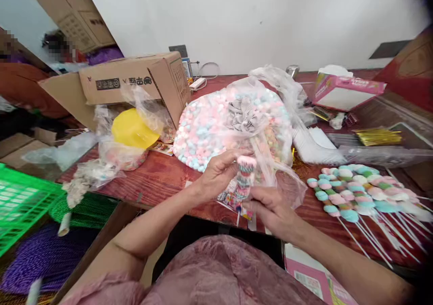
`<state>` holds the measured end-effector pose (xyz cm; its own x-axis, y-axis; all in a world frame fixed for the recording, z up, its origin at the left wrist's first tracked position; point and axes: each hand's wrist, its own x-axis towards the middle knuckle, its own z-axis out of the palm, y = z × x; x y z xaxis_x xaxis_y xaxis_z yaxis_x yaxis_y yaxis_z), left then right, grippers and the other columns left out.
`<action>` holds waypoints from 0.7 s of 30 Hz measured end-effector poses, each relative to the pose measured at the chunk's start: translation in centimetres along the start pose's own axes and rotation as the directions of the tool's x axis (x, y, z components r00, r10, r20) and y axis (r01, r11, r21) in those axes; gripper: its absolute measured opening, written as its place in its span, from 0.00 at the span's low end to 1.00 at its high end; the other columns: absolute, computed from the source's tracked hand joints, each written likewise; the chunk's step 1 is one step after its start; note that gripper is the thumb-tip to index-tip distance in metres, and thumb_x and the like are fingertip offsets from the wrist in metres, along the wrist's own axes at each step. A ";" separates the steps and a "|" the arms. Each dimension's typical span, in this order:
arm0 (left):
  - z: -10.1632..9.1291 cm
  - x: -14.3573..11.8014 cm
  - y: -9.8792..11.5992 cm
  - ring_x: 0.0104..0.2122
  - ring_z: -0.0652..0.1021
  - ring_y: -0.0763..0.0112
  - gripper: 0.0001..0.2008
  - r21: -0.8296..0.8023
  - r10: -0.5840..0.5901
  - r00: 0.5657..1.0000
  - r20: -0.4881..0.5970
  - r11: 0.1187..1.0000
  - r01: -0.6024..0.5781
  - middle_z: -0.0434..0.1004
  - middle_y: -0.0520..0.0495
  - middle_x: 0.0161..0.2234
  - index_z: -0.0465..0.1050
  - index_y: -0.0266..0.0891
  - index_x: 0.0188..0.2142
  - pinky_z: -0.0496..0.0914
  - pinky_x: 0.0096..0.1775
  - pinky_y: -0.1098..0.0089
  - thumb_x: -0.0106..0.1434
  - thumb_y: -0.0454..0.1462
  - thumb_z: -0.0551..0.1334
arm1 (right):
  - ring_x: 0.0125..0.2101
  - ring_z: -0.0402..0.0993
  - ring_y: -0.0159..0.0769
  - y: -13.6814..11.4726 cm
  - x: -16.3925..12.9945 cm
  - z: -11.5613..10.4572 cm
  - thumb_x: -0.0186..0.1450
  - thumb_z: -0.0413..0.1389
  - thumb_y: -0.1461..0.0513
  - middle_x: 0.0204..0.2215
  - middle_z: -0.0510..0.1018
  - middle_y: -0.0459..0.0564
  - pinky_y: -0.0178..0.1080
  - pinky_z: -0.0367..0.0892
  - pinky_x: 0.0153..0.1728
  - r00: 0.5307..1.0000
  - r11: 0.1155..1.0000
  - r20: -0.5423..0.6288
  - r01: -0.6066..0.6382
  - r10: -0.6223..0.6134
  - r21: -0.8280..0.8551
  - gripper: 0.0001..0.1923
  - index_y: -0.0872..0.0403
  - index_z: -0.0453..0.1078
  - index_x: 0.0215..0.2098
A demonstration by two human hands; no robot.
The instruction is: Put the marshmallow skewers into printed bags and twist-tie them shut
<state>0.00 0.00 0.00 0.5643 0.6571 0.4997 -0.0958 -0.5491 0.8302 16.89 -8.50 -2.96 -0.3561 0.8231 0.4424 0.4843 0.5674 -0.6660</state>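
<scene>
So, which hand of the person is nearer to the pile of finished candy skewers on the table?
The right hand. It holds the candy skewer low on its stick, just left of the pile of finished skewers. The left hand grips the skewer's top, farther left.

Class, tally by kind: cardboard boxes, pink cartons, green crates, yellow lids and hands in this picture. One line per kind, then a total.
Cardboard boxes: 2
Pink cartons: 2
Green crates: 1
Yellow lids: 1
Hands: 2, left hand, right hand
Total: 8
</scene>
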 end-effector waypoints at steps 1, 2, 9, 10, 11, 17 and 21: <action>0.2 -0.5 -0.1 0.60 0.66 0.61 0.19 0.000 -0.076 0.996 -0.055 0.997 0.076 0.70 0.43 0.57 0.72 0.48 0.55 0.60 0.60 0.58 0.66 0.45 0.62 | 0.22 0.65 0.29 0.6 0.4 -0.6 0.68 0.48 0.68 0.20 0.71 0.43 0.33 0.58 0.23 0.994 0.988 -0.071 0.068 -0.078 -0.136 0.13 0.54 0.66 0.26; 0.4 -1.0 -0.3 0.62 0.64 0.60 0.25 -0.028 -0.158 0.984 -0.083 0.987 0.156 0.66 0.43 0.60 0.68 0.49 0.59 0.61 0.60 0.59 0.63 0.45 0.65 | 0.24 0.66 0.31 1.1 0.8 -1.2 0.68 0.47 0.68 0.22 0.73 0.45 0.34 0.59 0.25 0.980 0.957 -0.119 0.124 -0.159 -0.263 0.12 0.55 0.68 0.28; 2.9 -4.1 -1.0 0.28 0.76 0.71 0.25 -0.488 -0.541 0.712 0.447 0.520 0.701 0.73 0.48 0.30 0.73 0.37 0.47 0.72 0.34 0.67 0.57 0.51 0.68 | 0.26 0.61 0.35 2.7 2.1 -1.2 0.65 0.47 0.69 0.22 0.71 0.49 0.40 0.55 0.29 0.867 0.653 -0.069 0.318 -0.494 -0.688 0.11 0.55 0.70 0.32; 3.1 -4.2 -1.2 0.25 0.74 0.73 0.21 -0.481 -0.532 0.730 0.429 0.549 0.684 0.72 0.50 0.27 0.73 0.35 0.40 0.71 0.33 0.69 0.57 0.50 0.68 | 0.26 0.61 0.35 2.8 2.1 -0.9 0.66 0.46 0.69 0.21 0.71 0.48 0.40 0.55 0.28 0.878 0.691 -0.094 0.299 -0.470 -0.658 0.12 0.55 0.70 0.31; 3.1 -4.3 -1.3 0.25 0.73 0.73 0.19 -0.451 -0.521 0.771 0.365 0.626 0.636 0.71 0.50 0.26 0.73 0.34 0.36 0.70 0.33 0.70 0.58 0.49 0.67 | 0.26 0.62 0.34 2.8 2.1 -0.7 0.66 0.46 0.69 0.22 0.71 0.48 0.39 0.55 0.29 0.898 0.756 -0.126 0.270 -0.421 -0.597 0.12 0.54 0.69 0.30; 1.1 -4.5 -1.8 0.41 0.76 0.67 0.12 0.236 -0.216 0.971 0.098 0.953 0.188 0.78 0.46 0.40 0.75 0.36 0.45 0.69 0.47 0.67 0.63 0.31 0.58 | 0.23 0.62 0.28 3.0 2.1 0.3 0.58 0.59 0.62 0.20 0.71 0.43 0.34 0.57 0.25 0.910 0.749 0.028 -0.357 0.413 0.558 0.05 0.54 0.71 0.26; 0.5 -6.2 -2.6 0.39 0.78 0.66 0.14 0.530 -0.064 0.991 0.119 0.848 -0.009 0.79 0.43 0.37 0.74 0.35 0.45 0.72 0.43 0.68 0.64 0.28 0.53 | 0.15 0.47 0.22 2.1 1.5 2.3 0.47 0.65 0.60 0.13 0.60 0.38 0.30 0.42 0.16 0.736 0.061 0.468 -0.564 0.489 0.823 0.15 0.55 0.62 0.18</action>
<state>-2.81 -2.91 -5.33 0.6626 0.6248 0.4131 0.3484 -0.7453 0.5684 15.56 -6.11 -5.08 -0.3994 0.8726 -0.2810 -0.4274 -0.4484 -0.7850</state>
